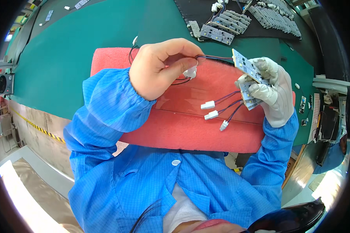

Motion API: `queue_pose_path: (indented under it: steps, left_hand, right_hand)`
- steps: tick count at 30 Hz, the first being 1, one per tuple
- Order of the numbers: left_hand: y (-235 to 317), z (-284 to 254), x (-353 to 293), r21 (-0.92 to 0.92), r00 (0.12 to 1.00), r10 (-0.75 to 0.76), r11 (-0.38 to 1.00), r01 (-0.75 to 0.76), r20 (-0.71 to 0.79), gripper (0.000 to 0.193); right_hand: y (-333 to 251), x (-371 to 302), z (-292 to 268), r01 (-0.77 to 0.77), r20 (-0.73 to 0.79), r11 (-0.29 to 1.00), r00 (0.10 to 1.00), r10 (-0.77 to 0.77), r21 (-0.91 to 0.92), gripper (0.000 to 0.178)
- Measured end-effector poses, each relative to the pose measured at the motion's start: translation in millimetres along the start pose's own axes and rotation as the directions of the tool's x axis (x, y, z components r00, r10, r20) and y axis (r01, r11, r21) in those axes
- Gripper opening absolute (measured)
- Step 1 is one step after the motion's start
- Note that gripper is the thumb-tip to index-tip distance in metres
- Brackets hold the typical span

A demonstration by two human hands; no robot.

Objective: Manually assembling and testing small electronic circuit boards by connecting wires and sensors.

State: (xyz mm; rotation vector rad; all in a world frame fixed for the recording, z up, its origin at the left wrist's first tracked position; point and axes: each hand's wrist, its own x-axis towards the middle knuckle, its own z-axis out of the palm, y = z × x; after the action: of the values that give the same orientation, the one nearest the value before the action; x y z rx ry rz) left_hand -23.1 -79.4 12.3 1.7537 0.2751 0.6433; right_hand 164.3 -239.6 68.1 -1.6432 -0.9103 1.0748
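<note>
Over a pink foam pad (pixel 190 134), my bare left hand (pixel 155 72) is closed in a pinch on thin dark wires (pixel 217 58). These wires run right to the upper circuit board (pixel 245 66). White connectors (pixel 190 72) hang just below the left fingertips, partly hidden by them. My right hand (pixel 279 93), in a white glove, grips that board together with lower circuit boards (pixel 247 91). From the lower ones, short wires with white plugs (pixel 208 105) dangle toward the left above the pad. The gloved fingers cover parts of the boards.
A black mat (pixel 188 23) at the back right bears rows of similar circuit boards (pixel 217 35). The green tabletop (pixel 66 73) surrounds the pad. Small boards (pixel 303 105) and a paper sheet (pixel 314 114) lie at the right edge. At the far left stands a small fan-like device (pixel 4 84).
</note>
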Motion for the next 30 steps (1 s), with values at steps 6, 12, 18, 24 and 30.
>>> queue_pose_path:
  steps: [6,12,18,24,30]
  left_hand:
    - [12.6,-12.6,1.6,0.343,0.977,0.047,0.932,-0.117,0.206,0.017]
    - [3.2,-10.1,2.2,0.374,0.933,0.311,0.856,-0.357,0.179,0.019]
    - [0.6,-12.2,3.6,0.418,0.926,0.324,0.827,-0.376,0.192,0.02]
    - [-2.3,-11.6,2.7,0.437,0.921,0.35,0.81,-0.39,0.174,0.02]
    - [-0.4,-13.9,1.9,0.446,0.914,0.342,0.798,-0.405,0.219,0.022]
  right_hand:
    - [11.4,-4.2,-7.7,0.245,-0.107,0.916,0.951,-0.291,-0.318,0.031]
    - [10.0,8.2,-12.6,-0.185,0.072,0.976,0.982,0.177,0.118,0.051]
    - [26.3,15.6,-16.4,-0.028,0.013,0.973,0.999,0.031,-0.231,0.054]
    - [29.3,22.5,-15.8,-0.261,-0.008,0.965,0.965,0.261,0.01,0.05]
    - [23.1,20.2,-9.3,-0.277,-0.105,0.96,0.954,0.28,0.044,0.048]
